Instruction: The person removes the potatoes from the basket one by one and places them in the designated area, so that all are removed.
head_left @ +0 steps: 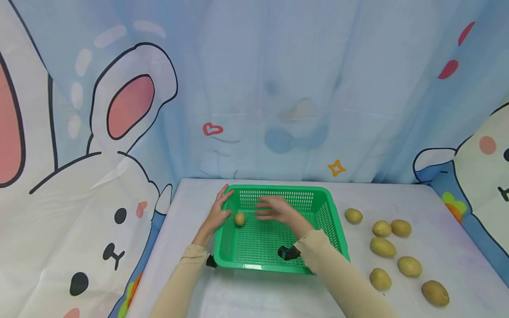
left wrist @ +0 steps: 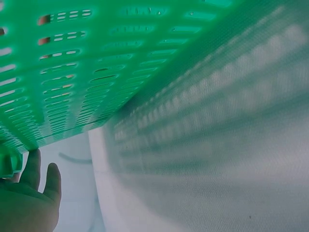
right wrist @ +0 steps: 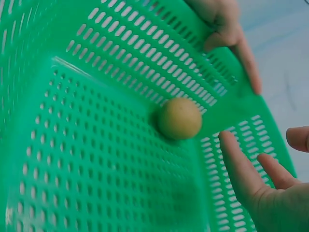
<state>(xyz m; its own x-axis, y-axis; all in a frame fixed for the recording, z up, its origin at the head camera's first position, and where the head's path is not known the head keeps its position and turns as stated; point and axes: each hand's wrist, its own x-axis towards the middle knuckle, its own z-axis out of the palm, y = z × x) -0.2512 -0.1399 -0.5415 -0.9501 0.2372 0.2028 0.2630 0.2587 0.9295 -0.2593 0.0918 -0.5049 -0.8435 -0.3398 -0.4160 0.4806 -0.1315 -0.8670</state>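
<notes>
A green plastic basket (head_left: 258, 266) with slotted walls stands on the table. My left hand (head_left: 218, 215) grips its left rim near the far corner, thumb on the inner side and fingers along the outside. In the left wrist view, two fingertips (left wrist: 53, 179) show beside the slotted wall. One potato (head_left: 240, 219) lies on the basket's floor near the left wall; the right wrist view shows the same potato (right wrist: 180, 118) close to a corner. Over the basket's middle, my right hand (head_left: 276, 209) has its fingers spread apart and holds nothing.
Several loose potatoes (head_left: 383, 247) lie on the white tablecloth (head_left: 354, 198) to the right of the basket. A light-blue curtain (head_left: 246, 88) with cartoon prints hangs behind the table. A black wrist device (head_left: 288, 252) shows at the right cuff.
</notes>
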